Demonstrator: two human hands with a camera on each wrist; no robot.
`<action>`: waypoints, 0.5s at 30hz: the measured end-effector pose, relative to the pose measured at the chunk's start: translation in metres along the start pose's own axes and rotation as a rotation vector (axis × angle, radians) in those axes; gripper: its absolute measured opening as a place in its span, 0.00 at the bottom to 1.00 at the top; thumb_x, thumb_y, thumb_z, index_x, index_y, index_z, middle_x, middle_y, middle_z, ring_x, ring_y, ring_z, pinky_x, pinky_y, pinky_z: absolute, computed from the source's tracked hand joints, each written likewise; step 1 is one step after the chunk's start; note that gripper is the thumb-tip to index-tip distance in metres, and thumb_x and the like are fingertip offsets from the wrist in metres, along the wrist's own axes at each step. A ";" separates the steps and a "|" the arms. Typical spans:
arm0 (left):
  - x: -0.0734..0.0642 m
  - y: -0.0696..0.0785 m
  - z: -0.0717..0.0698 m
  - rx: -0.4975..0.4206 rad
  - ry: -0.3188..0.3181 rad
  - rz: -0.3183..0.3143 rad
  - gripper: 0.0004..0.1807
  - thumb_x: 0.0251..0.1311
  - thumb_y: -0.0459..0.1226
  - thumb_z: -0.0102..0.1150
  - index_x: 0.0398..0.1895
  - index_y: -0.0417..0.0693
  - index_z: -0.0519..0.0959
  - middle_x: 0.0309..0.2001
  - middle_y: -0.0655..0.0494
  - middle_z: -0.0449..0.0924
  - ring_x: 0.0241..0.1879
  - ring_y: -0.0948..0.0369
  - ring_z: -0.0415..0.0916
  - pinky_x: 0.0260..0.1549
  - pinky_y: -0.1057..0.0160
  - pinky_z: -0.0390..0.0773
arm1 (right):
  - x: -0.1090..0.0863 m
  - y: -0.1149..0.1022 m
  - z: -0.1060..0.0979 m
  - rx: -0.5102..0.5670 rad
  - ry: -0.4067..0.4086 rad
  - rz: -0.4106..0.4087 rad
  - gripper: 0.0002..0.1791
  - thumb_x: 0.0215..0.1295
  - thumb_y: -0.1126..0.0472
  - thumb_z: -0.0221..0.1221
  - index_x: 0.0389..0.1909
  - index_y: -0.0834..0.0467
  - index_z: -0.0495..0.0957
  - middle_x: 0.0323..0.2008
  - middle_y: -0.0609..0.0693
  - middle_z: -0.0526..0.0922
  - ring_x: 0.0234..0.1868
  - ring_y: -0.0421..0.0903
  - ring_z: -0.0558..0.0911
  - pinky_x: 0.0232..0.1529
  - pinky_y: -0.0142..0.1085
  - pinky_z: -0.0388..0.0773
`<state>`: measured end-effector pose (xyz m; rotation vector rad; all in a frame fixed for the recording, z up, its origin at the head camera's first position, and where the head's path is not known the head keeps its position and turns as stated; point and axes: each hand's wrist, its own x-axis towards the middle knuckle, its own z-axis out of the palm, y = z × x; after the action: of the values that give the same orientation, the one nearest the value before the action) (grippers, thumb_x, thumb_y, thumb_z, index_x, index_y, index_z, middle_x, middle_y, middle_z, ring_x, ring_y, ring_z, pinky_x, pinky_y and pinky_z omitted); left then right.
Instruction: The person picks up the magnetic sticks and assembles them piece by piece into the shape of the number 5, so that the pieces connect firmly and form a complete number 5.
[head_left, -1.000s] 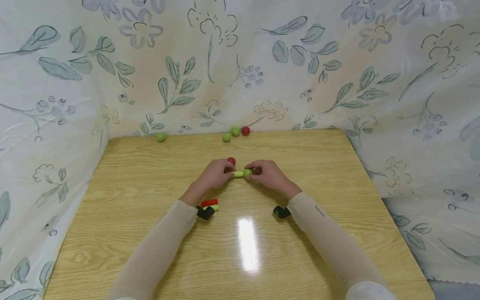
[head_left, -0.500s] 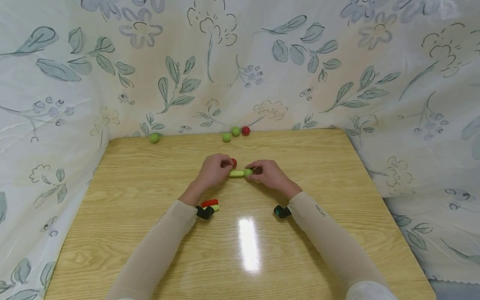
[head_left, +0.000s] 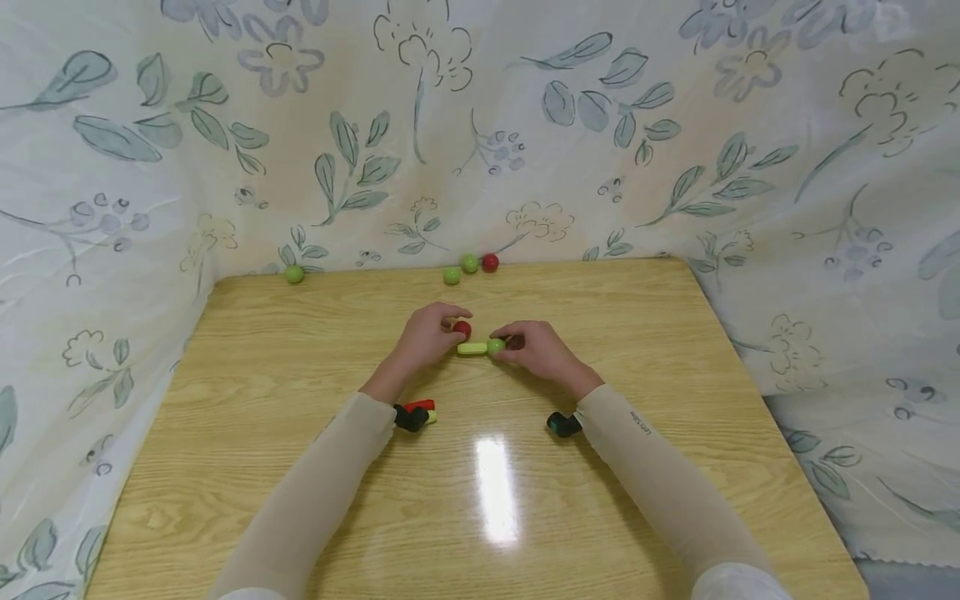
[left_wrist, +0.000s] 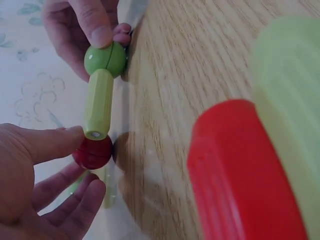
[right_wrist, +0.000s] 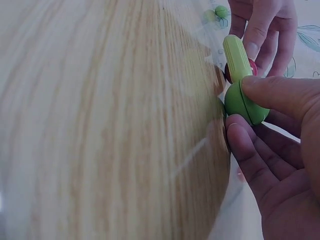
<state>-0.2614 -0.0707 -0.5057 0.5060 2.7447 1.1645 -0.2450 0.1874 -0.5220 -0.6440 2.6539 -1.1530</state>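
Observation:
My right hand (head_left: 542, 346) pinches a green ball (right_wrist: 246, 103) between thumb and fingers. Joined end-on to that ball is a short ribbed yellow-green stick (left_wrist: 99, 102), which points to the left. At the stick's other end my left hand (head_left: 431, 335) has thumb and fingers round a red ball (left_wrist: 94, 152). The thumb lies on the ball's near side, while the fingers reach round beyond it. In the left wrist view the stick's free end, with a small metallic dot, overlaps the red ball.
A red stick (left_wrist: 240, 170) and another yellow-green stick (left_wrist: 295, 100) lie by my left wrist. Along the wooden table's (head_left: 600, 517) back edge sit a red ball (head_left: 490, 262), two green balls (head_left: 469, 263) and, far left, a lone green ball (head_left: 295, 273). Patterned cloth hangs behind.
My left hand has moved from the yellow-green stick to the red ball, which now sits nearer the stick's end. The far-left green ball has rolled further left. My right hand has stayed put.

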 end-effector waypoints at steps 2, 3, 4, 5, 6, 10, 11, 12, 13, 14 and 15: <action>0.000 -0.001 0.000 0.019 -0.005 0.011 0.18 0.71 0.32 0.72 0.63 0.49 0.88 0.62 0.48 0.83 0.57 0.48 0.82 0.57 0.47 0.81 | 0.000 0.000 0.000 0.008 0.002 -0.003 0.20 0.71 0.57 0.74 0.61 0.57 0.88 0.50 0.49 0.89 0.46 0.45 0.87 0.49 0.42 0.85; 0.000 -0.001 0.000 0.028 -0.007 0.014 0.18 0.71 0.32 0.72 0.62 0.48 0.88 0.62 0.48 0.84 0.57 0.49 0.82 0.57 0.48 0.81 | 0.000 0.000 0.000 0.012 0.003 -0.004 0.20 0.71 0.57 0.74 0.61 0.57 0.88 0.50 0.49 0.89 0.46 0.45 0.87 0.48 0.42 0.85; 0.000 -0.002 0.000 0.033 -0.007 0.017 0.17 0.71 0.32 0.72 0.61 0.48 0.89 0.61 0.48 0.84 0.56 0.49 0.82 0.57 0.48 0.81 | 0.000 0.000 0.000 0.016 0.004 -0.005 0.19 0.72 0.57 0.74 0.61 0.57 0.88 0.50 0.49 0.89 0.46 0.45 0.87 0.48 0.42 0.85; -0.001 -0.002 0.000 0.037 -0.008 0.017 0.17 0.71 0.32 0.72 0.61 0.47 0.89 0.60 0.48 0.85 0.56 0.49 0.82 0.57 0.48 0.81 | 0.000 0.000 0.000 0.016 0.004 -0.005 0.19 0.72 0.57 0.73 0.61 0.57 0.88 0.50 0.49 0.89 0.46 0.45 0.87 0.48 0.42 0.85; -0.001 -0.002 0.000 0.040 -0.008 0.016 0.16 0.70 0.32 0.72 0.60 0.47 0.89 0.60 0.48 0.85 0.56 0.50 0.82 0.57 0.49 0.81 | 0.000 -0.001 0.000 0.015 0.005 -0.005 0.19 0.72 0.57 0.73 0.60 0.57 0.88 0.50 0.49 0.89 0.46 0.45 0.87 0.48 0.42 0.85; -0.002 -0.004 -0.001 0.034 -0.009 0.007 0.15 0.70 0.32 0.72 0.58 0.46 0.90 0.57 0.49 0.87 0.54 0.51 0.83 0.58 0.50 0.81 | 0.000 -0.001 0.000 0.013 0.005 -0.001 0.19 0.72 0.57 0.73 0.60 0.57 0.88 0.50 0.49 0.89 0.46 0.45 0.86 0.48 0.42 0.85; -0.003 -0.003 -0.001 0.032 -0.009 0.004 0.15 0.70 0.32 0.73 0.58 0.46 0.90 0.57 0.49 0.87 0.54 0.51 0.84 0.57 0.50 0.81 | 0.000 -0.001 0.000 0.012 0.004 0.000 0.19 0.72 0.57 0.73 0.60 0.57 0.88 0.50 0.49 0.89 0.46 0.45 0.86 0.49 0.42 0.85; -0.003 -0.003 -0.001 0.028 -0.008 0.001 0.15 0.70 0.32 0.73 0.58 0.46 0.89 0.56 0.49 0.87 0.53 0.51 0.84 0.57 0.50 0.81 | -0.001 -0.001 -0.001 0.012 0.003 0.001 0.19 0.72 0.56 0.73 0.61 0.57 0.88 0.50 0.49 0.89 0.46 0.45 0.86 0.49 0.42 0.85; -0.003 -0.003 -0.001 0.025 -0.008 -0.003 0.15 0.70 0.32 0.73 0.58 0.46 0.89 0.56 0.49 0.87 0.53 0.51 0.84 0.57 0.50 0.82 | -0.001 -0.001 -0.001 0.013 0.002 0.003 0.19 0.72 0.56 0.73 0.61 0.57 0.88 0.50 0.49 0.89 0.46 0.45 0.86 0.49 0.43 0.85; -0.004 -0.003 -0.002 0.019 -0.009 -0.008 0.14 0.70 0.32 0.72 0.57 0.46 0.89 0.55 0.50 0.88 0.53 0.52 0.84 0.57 0.50 0.82 | -0.001 -0.001 -0.001 0.013 0.002 0.004 0.19 0.72 0.56 0.73 0.61 0.57 0.88 0.50 0.49 0.89 0.46 0.45 0.86 0.49 0.43 0.85; -0.004 -0.003 -0.002 0.015 -0.008 -0.012 0.14 0.70 0.32 0.72 0.57 0.46 0.89 0.55 0.50 0.88 0.52 0.51 0.85 0.56 0.50 0.82 | -0.001 -0.001 -0.001 0.013 0.001 0.005 0.19 0.72 0.56 0.73 0.61 0.57 0.88 0.50 0.49 0.89 0.46 0.44 0.86 0.49 0.43 0.85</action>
<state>-0.2585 -0.0754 -0.5063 0.4941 2.7477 1.1380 -0.2442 0.1875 -0.5207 -0.6346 2.6453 -1.1685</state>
